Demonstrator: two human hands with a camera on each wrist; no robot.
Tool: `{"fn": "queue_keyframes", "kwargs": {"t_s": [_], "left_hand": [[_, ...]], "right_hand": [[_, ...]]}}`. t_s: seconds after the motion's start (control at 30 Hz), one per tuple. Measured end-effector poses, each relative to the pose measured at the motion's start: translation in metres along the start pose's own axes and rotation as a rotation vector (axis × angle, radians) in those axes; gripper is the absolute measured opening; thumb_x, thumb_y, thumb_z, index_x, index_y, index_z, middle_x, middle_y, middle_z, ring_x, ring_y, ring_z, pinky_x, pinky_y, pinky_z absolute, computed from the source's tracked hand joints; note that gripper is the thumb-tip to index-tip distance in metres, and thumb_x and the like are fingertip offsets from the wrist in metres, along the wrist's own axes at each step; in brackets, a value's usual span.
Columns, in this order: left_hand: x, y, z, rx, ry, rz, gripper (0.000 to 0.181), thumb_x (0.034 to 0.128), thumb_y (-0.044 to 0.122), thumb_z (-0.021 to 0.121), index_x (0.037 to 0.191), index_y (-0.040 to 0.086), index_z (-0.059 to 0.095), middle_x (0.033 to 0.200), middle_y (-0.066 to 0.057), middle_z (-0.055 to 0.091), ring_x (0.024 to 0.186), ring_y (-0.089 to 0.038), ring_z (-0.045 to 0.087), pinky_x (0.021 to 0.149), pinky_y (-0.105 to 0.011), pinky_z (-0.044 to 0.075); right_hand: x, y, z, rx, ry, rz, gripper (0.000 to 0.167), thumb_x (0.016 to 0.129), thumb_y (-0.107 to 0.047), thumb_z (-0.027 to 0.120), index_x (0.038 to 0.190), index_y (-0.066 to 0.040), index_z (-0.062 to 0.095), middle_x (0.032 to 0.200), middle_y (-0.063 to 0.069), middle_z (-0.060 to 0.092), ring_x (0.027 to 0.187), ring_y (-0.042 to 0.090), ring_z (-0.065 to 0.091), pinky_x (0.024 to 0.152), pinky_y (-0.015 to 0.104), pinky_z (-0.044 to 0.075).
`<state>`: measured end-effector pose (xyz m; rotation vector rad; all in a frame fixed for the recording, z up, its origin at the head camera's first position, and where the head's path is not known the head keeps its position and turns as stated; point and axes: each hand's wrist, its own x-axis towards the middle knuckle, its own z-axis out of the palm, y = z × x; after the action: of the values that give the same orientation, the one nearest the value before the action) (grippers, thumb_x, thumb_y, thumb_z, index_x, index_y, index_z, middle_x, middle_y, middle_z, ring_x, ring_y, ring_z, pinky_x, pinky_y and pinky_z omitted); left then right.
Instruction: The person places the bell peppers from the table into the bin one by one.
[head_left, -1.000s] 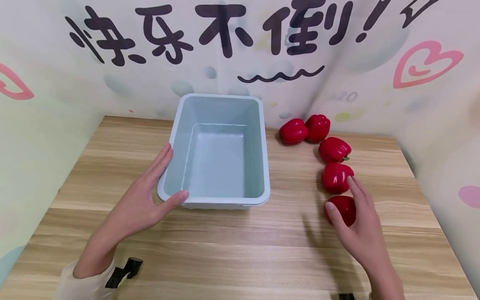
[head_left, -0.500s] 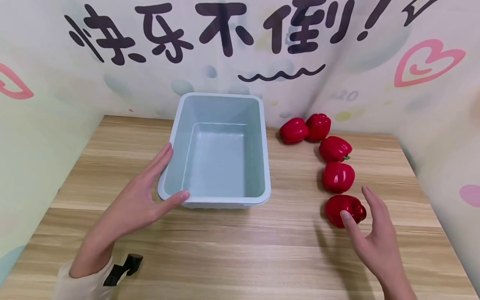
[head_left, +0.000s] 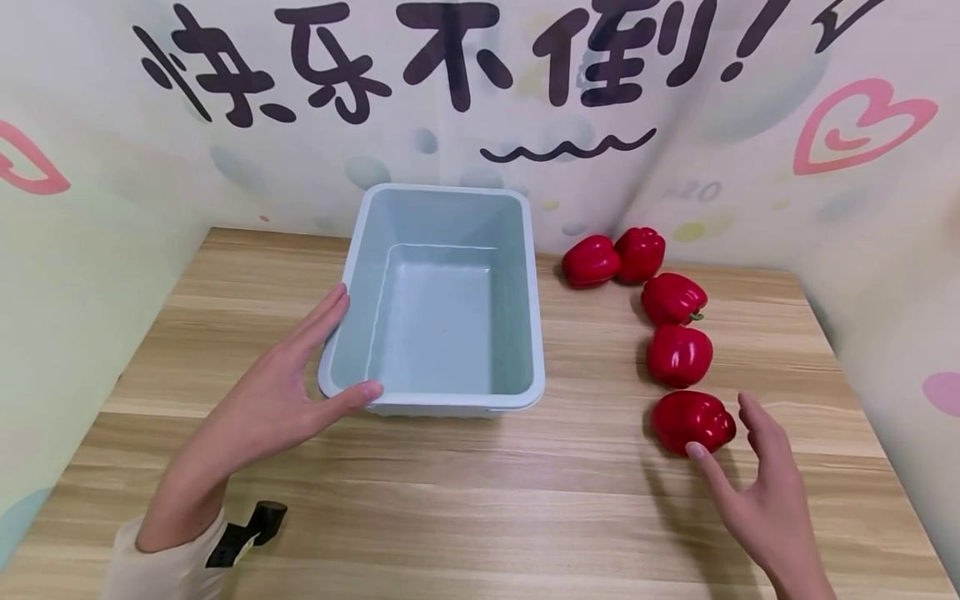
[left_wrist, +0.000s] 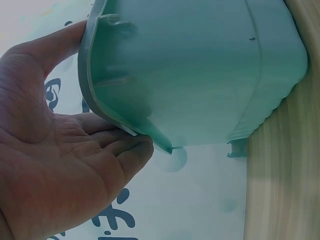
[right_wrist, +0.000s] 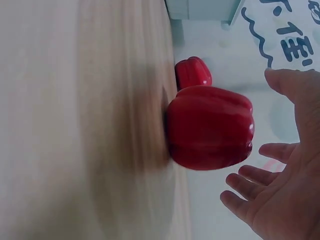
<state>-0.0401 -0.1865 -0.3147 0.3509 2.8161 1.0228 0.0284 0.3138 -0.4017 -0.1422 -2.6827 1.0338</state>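
In the head view my left hand (head_left: pixel 277 400) rests against the near left corner of a pale blue plastic bin (head_left: pixel 537 350). Its thumb lies on the near rim and its straight fingers touch the left rim. The left wrist view has the palm (left_wrist: pixel 60 175) beside the bin's outer wall (left_wrist: pixel 190 75). My right hand (head_left: pixel 772 500) hovers, fingers spread, at the right of the nearest red bell pepper (head_left: pixel 690 421). The right wrist view shows a gap between that pepper (right_wrist: pixel 210 127) and the hand (right_wrist: pixel 285 185). Nothing is in its grasp.
Several more red bell peppers, such as one in the row (head_left: pixel 678 356) and one by the wall (head_left: pixel 591 261), lie right of the bin on the wooden table (head_left: pixel 450 517). A printed cloth backdrop (head_left: pixel 420 142) stands behind. A black device (head_left: pixel 251 533) sits at my left cuff.
My right hand has drawn back to the right and toward me, off the nearest pepper, uncovering it. The left hand and bin keep their places.
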Motion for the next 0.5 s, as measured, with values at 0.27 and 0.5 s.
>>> {"fn": "queue_keyframes", "kwargs": {"t_s": [0.27, 0.5], "left_hand": [[0.001, 0.001, -0.003, 0.003, -0.02, -0.016, 0.109, 0.0904, 0.055, 0.08, 0.171, 0.02, 0.015, 0.18, 0.006, 0.01, 0.165, -0.038, 0.02, 0.122, -0.073, 0.03], [0.002, 0.003, -0.006, -0.001, -0.032, -0.019, 0.11, 0.0898, 0.055, 0.081, 0.171, 0.019, 0.016, 0.18, 0.005, 0.011, 0.166, -0.037, 0.02, 0.123, -0.071, 0.03]], "right_hand": [[-0.011, 0.017, 0.0, 0.055, -0.048, 0.165, 0.095, 0.091, -0.013, 0.083, 0.168, -0.013, 0.027, 0.166, 0.02, 0.039, 0.144, -0.013, 0.037, 0.106, -0.007, 0.03], [-0.017, 0.026, 0.0, 0.093, -0.079, 0.226, 0.095, 0.096, -0.013, 0.079, 0.17, -0.015, 0.02, 0.171, 0.02, 0.033, 0.144, -0.012, 0.038, 0.107, -0.005, 0.032]]}}
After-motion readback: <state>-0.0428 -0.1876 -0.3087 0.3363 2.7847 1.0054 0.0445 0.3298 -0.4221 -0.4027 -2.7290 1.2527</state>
